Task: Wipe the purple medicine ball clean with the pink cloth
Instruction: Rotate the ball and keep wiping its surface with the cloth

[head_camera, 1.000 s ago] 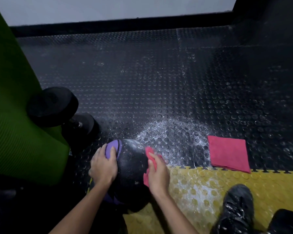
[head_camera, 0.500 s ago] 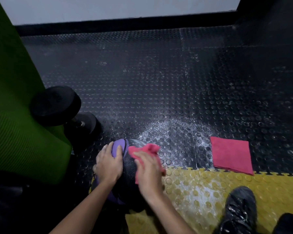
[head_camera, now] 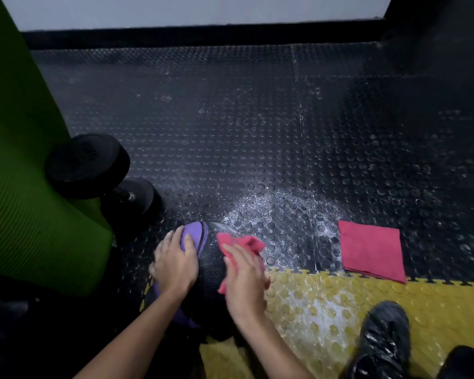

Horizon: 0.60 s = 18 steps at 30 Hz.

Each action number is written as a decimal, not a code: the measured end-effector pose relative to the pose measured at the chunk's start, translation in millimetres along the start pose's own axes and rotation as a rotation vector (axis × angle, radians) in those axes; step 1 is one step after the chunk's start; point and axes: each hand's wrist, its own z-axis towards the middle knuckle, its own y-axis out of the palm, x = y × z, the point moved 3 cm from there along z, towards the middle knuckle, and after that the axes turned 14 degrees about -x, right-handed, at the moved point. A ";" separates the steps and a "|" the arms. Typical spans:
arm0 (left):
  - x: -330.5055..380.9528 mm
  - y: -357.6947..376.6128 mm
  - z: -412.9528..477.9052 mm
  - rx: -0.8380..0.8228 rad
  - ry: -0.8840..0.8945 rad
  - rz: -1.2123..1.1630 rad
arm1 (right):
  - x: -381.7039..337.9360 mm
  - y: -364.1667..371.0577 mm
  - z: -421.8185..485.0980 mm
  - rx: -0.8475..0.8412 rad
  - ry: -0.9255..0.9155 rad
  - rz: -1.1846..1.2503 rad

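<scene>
Head view: mid-wipe, your spread left hand (head_camera: 175, 262) steadies the ball (head_camera: 209, 269), your flat right hand (head_camera: 244, 274) presses the cloth (head_camera: 246, 242) on it; next, likely turn the ball.

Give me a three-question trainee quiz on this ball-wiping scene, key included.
1. True or false: the left hand rests on the medicine ball.
2. What does the right hand press against the ball? A) pink cloth B) sponge C) brush
3. Fill in: the folded spare cloth lies on the floor to the ball's ___.
Key: 1 true; 2 A; 3 right.
</scene>
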 end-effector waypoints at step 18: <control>-1.6 -1.2 3.8 0.015 0.052 -0.022 | -28.3 -6.4 30.3 -0.027 -0.135 -0.200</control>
